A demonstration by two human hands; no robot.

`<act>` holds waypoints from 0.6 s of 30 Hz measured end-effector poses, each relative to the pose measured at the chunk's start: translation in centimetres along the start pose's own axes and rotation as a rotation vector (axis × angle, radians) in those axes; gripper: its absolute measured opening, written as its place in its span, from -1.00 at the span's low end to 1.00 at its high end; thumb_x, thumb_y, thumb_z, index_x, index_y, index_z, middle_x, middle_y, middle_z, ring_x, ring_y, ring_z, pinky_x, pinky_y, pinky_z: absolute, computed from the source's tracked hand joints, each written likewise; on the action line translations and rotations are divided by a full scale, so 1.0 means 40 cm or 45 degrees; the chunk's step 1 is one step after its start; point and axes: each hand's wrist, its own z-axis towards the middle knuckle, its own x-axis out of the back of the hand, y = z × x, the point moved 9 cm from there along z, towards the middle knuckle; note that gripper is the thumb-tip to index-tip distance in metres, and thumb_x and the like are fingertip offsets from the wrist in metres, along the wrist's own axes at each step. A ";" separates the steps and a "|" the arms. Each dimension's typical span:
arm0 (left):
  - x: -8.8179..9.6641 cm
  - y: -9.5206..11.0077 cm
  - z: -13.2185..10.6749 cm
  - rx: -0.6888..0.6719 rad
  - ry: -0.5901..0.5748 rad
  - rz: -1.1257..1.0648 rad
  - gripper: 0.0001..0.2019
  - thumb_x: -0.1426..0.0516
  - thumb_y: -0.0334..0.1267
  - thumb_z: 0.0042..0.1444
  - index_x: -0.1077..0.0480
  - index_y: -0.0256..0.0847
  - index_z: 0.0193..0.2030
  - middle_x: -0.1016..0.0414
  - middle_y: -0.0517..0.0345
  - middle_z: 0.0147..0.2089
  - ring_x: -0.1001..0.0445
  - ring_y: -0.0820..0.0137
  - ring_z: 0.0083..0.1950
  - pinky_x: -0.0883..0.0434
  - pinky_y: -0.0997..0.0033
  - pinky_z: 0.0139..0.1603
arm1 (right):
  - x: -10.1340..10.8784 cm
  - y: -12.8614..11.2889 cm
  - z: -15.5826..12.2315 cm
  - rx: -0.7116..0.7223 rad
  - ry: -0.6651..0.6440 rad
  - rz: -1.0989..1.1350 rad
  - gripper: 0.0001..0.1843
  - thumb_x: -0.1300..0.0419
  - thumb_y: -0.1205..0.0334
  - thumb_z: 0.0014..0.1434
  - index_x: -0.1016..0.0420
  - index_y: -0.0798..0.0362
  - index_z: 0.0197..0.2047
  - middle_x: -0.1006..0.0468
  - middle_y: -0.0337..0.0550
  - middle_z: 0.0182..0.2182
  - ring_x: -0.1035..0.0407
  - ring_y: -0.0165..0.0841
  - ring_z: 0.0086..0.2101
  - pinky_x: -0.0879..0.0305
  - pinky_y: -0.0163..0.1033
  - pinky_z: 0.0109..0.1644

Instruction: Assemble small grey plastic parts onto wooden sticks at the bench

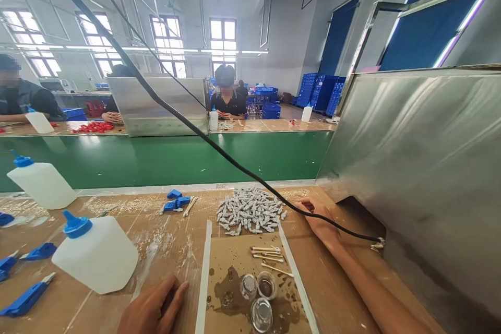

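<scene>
My left hand (154,307) rests on the cardboard-covered bench at the lower edge, loosely curled, thumb apart from the fingers and nothing visible in it. To the right of a pile of small grey plastic parts (250,210) lies my right hand (319,219), its fingers loosely bent and apart; a black cable (230,155) crosses in front of it. Between the hands is a stained brown board (223,250) edged with white tape. Several cotton swabs (268,254) and three small clear cups (266,286) are on it, with wet patches around the cups.
Left of the board stand white squeeze bottles with blue caps (97,255), near blue-handled tools (27,296) and blue plastic pieces (178,201). A metal panel (415,167) rises at the right. Beyond a green belt (250,159), people sit at another bench with red parts (96,128).
</scene>
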 end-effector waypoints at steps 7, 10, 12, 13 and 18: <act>0.013 0.033 -0.023 -0.071 0.127 0.093 -0.62 0.02 0.04 0.35 -0.33 -0.08 -0.43 -0.55 0.26 -0.45 -0.57 0.33 -0.38 -0.36 0.43 -0.37 | -0.039 0.003 -0.016 0.030 -0.050 -0.040 -0.61 -0.14 -0.19 0.09 -0.57 -0.07 -0.33 -0.66 -0.09 -0.31 -0.52 -0.07 -0.24 -0.39 -0.02 -0.14; 0.010 0.037 -0.030 -0.075 0.130 0.125 -0.64 0.01 -0.03 0.37 -0.30 -0.09 -0.43 -0.55 0.25 -0.44 -0.56 0.34 -0.37 -0.37 0.45 -0.36 | -0.057 0.007 -0.016 0.062 -0.072 -0.027 -0.59 -0.11 -0.18 0.09 -0.59 -0.07 -0.24 -0.67 -0.07 -0.17 -0.51 -0.04 -0.08 -0.39 0.00 0.04; 0.007 0.038 -0.031 -0.076 0.125 0.134 -0.64 0.02 -0.04 0.38 -0.27 -0.09 -0.44 -0.53 0.26 -0.44 -0.55 0.36 -0.39 -0.36 0.46 -0.36 | -0.064 0.017 -0.010 0.056 -0.055 -0.038 -0.53 -0.07 -0.18 0.12 -0.58 -0.04 -0.16 -0.65 -0.03 -0.10 -0.49 -0.03 -0.03 -0.37 0.04 0.10; 0.005 0.039 -0.031 -0.079 0.124 0.139 -0.64 0.02 -0.04 0.38 -0.27 -0.10 -0.44 -0.52 0.26 -0.45 -0.54 0.36 -0.40 -0.36 0.46 -0.37 | -0.068 0.021 -0.006 0.051 -0.044 -0.050 -0.51 -0.05 -0.19 0.13 -0.58 -0.03 -0.14 -0.64 -0.01 -0.09 -0.49 -0.02 -0.03 -0.37 0.07 0.10; -0.003 0.040 -0.028 -0.087 0.116 0.194 -0.68 0.00 -0.08 0.37 -0.28 -0.10 -0.42 -0.53 0.24 -0.43 -0.54 0.34 -0.38 -0.34 0.43 -0.36 | -0.107 -0.002 0.002 0.110 -0.114 -0.075 -0.51 -0.05 -0.17 0.14 -0.63 -0.09 -0.10 -0.62 -0.06 -0.09 -0.49 -0.06 -0.04 -0.37 0.05 0.13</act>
